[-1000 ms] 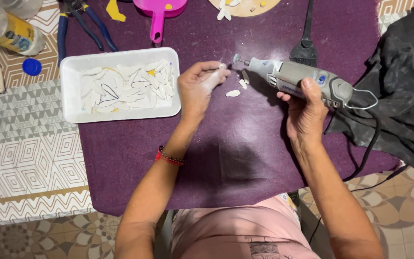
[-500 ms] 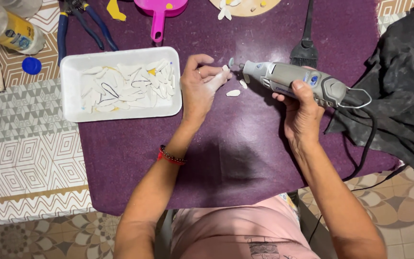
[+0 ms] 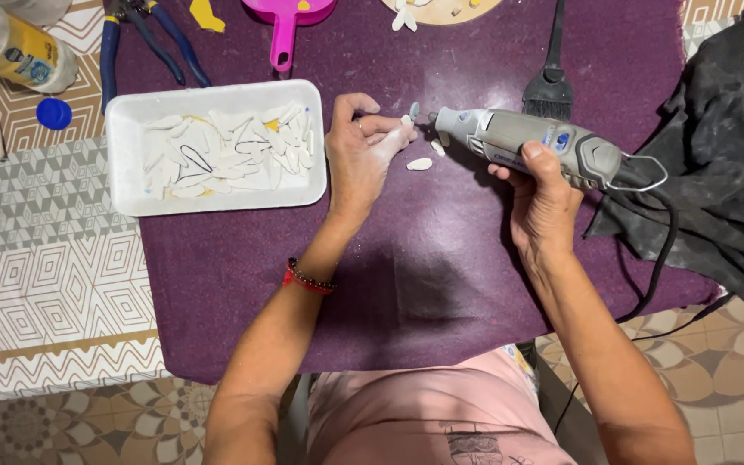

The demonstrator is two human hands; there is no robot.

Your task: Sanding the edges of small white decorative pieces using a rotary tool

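Where tray (image 3: 122, 138) ends, bare cloth (image 3: 406, 275).

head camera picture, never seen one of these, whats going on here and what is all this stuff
The picture comes from a camera worn on a person's head, looking straight down at their own two bare hands over a table with a purple cloth. The right hand holds a grey corded rotary tool, its tip aimed at a small white piece pinched in the left hand. A few more white pieces lie loose beside it. To the left sits a white foam tray full of similar pieces. At the top are blue-handled pliers, a pink scoop and a black brush; a dark cloth lies on the right.
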